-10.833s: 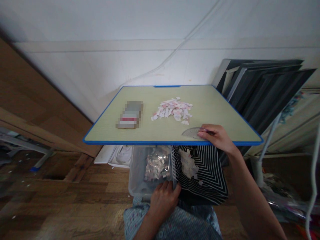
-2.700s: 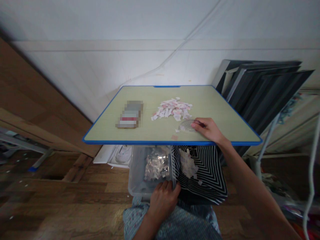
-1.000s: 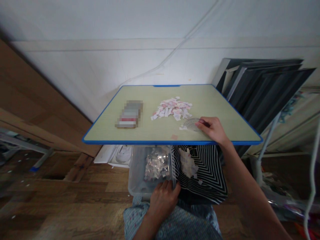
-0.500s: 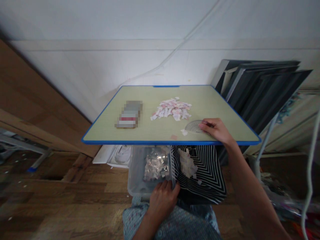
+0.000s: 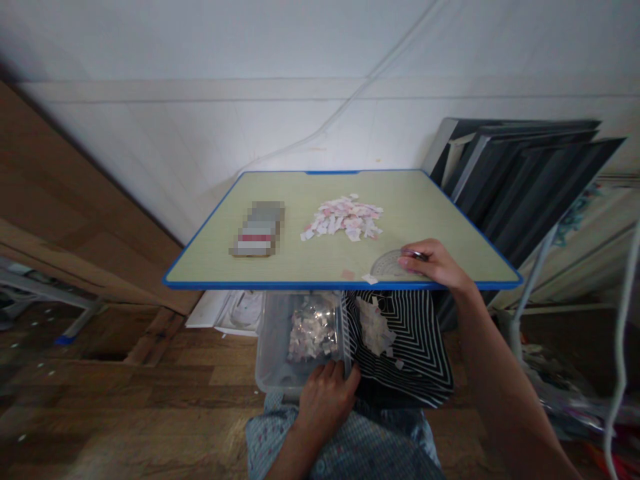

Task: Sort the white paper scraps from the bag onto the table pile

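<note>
My right hand [image 5: 434, 264] pinches a clear protractor [image 5: 385, 265] near the front right of the table. Its curved edge lies against the tabletop, with a small white paper scrap [image 5: 370, 279] at the front rim beside it. Just left of that scrap rests a pinkish one [image 5: 348, 275]. Farther back is a heap of torn paper bits [image 5: 347, 217], white and pink. Below the table, my left hand [image 5: 327, 393] grips the near rim of a clear plastic bin [image 5: 274, 363], which holds more paper bits [image 5: 314, 330].
A black-and-white striped cloth bag [image 5: 423, 353] with paper bits stands right of the bin. On the table's left lies a blurred-out, phone-like object [image 5: 257, 230]. Dark flat panels [image 5: 520, 173] lean on the wall at right; a cardboard box [image 5: 75, 193] stands at left.
My right hand has drawn the protractor slightly towards the table's front edge, and the white scrap has slid with it to the rim. My left hand stays on the bin.
</note>
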Demonstrator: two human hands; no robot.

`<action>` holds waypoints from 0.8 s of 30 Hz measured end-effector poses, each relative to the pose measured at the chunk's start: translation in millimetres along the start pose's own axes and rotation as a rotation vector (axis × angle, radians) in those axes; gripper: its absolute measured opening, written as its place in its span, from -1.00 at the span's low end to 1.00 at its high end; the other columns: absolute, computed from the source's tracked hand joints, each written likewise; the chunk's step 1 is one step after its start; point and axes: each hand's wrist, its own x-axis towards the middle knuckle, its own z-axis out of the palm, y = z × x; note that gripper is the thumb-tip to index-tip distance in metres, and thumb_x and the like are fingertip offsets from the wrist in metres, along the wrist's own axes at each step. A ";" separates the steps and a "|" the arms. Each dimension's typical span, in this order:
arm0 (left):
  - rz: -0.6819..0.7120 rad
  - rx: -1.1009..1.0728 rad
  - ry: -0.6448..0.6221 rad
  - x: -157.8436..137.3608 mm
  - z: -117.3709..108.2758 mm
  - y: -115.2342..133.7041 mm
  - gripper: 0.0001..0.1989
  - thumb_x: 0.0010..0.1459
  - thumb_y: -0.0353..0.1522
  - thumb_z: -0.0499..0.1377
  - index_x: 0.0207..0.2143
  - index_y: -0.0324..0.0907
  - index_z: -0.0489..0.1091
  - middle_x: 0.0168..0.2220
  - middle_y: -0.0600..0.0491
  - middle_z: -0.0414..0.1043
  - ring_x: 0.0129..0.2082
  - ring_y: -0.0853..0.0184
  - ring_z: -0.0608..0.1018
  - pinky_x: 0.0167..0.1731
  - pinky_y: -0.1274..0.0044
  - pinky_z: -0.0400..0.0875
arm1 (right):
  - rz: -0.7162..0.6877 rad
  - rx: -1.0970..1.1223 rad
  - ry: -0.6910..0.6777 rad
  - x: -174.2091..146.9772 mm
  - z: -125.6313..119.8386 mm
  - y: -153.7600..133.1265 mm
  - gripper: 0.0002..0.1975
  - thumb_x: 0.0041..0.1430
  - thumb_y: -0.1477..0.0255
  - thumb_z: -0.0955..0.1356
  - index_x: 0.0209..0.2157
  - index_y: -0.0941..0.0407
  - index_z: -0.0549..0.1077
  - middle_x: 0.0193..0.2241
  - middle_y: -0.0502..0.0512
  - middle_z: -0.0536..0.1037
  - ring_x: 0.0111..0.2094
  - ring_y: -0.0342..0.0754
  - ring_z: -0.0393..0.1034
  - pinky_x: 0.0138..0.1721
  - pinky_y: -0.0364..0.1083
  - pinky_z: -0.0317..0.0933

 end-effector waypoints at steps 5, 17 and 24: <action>0.000 -0.003 0.018 0.3 -0.5 0.2 -0.65 0.06 -0.41 0.14 -0.06 -0.17 0.22 -0.32 -0.02 0.36 -0.33 0.21 0.41 -0.39 0.43 0.36 | -0.010 0.024 -0.014 -0.6 -1.1 -0.3 -0.56 -0.02 0.17 0.28 -0.74 0.14 0.10 -0.74 -0.09 0.03 -0.67 -0.26 -0.07 -0.65 -0.19 -0.15; 0.009 0.010 0.012 0.6 1.6 -0.9 -0.66 0.09 -0.40 0.12 -0.05 -0.17 0.21 -0.32 -0.02 0.36 -0.32 0.22 0.41 -0.39 0.42 0.36 | 0.087 -0.082 0.177 8.1 8.3 2.7 -0.62 0.01 0.23 0.25 -0.73 0.16 0.19 -0.76 -0.08 0.11 -0.68 -0.25 -0.02 -0.63 -0.18 -0.13; 0.011 0.005 0.009 -0.6 -0.3 -0.2 -0.66 0.08 -0.40 0.12 -0.05 -0.17 0.21 -0.32 -0.02 0.35 -0.32 0.22 0.42 -0.38 0.43 0.36 | 0.103 -0.198 0.259 7.4 26.8 -6.1 -0.62 0.02 0.29 0.25 -0.75 0.15 0.12 -0.75 -0.09 0.05 -0.67 -0.26 -0.08 -0.63 -0.18 -0.17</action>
